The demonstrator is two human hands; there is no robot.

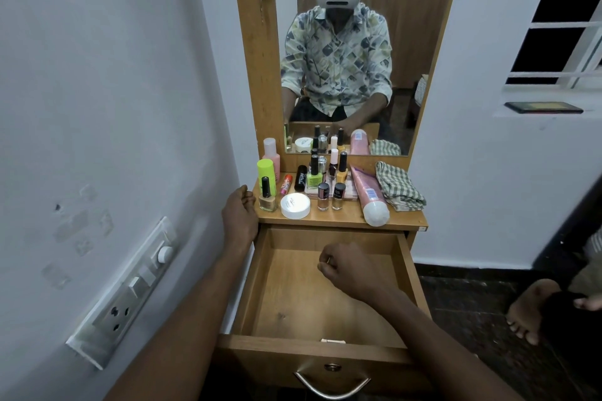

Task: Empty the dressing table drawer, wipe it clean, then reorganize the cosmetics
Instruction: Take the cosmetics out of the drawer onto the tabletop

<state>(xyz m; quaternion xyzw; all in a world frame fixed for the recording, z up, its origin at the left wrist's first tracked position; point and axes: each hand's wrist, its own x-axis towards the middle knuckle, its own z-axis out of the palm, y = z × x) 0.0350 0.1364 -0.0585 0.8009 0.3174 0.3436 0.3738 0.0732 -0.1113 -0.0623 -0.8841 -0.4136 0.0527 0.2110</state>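
two hands show. the left hand [239,215] rests against the left edge of the surface [342,221], its grip slack, fingers loosely curled on nothing. the right hand [348,267] is down inside the drawer [407,257], its grip narrow and curled; whether it pinches some small thing i cannot tell. the drawer stands pulled out toward the person, long axis front to back, handle [332,384] nearest, floor bare wood. emptying looks done, so wiping is likely next. the cloth [399,187] lies folded at the right end of the surface, just beside the pink tube [369,195], its long axis slanting from the back toward the front right corner. it should be light, soft and limp, best bunched at its folded middle rather than lifted by a corner. the bottles [323,197] left of the tube stand upright and close together, probably glass and easy to topple.
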